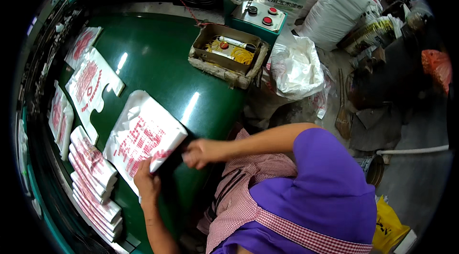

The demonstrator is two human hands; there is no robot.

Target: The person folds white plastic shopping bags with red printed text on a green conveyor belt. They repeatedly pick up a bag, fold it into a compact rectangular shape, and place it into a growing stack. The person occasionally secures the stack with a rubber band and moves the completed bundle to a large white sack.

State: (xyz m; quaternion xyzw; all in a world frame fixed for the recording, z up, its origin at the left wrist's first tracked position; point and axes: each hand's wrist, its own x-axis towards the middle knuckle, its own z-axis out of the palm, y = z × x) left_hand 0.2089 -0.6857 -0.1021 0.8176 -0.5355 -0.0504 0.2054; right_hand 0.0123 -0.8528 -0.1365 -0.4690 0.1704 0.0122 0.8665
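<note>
While the left hand (147,180) rests at the lower edge of a printed white bag stack (138,132), the right hand (198,153) stands just beside the stack's right corner, apparently apart from it.

Left hand: fingers bent over the edge; pinching or merely pressing, cannot tell. Right hand: fingers curled inward, blurred; contents, if any, cannot be told.

Bag stack: white plastic, red print, lying flat and aslant on the green table (158,72), directly ahead of the person; near corner creased beside the left hand.

Step in hand, as judged: squaring or folding the stack, the nearby bundles being folded. Next move calls for the left hand to pin the layers and the right to take the loose edge evenly, without letting the slippery film slide.

Folded bundles (95,196): white with red print, overlapping in a row, left of the stack.

Flat bag (88,84): one, cut-out at its edge, beyond the bundles; further printed bags about it.

Open box (195,46): worn, at the table's far right; contains yellow rubber bands (244,56) and markers.

Control box (262,18): green, with red and black buttons, behind the open box.

White sacks (332,12): full, farthest off.
</note>
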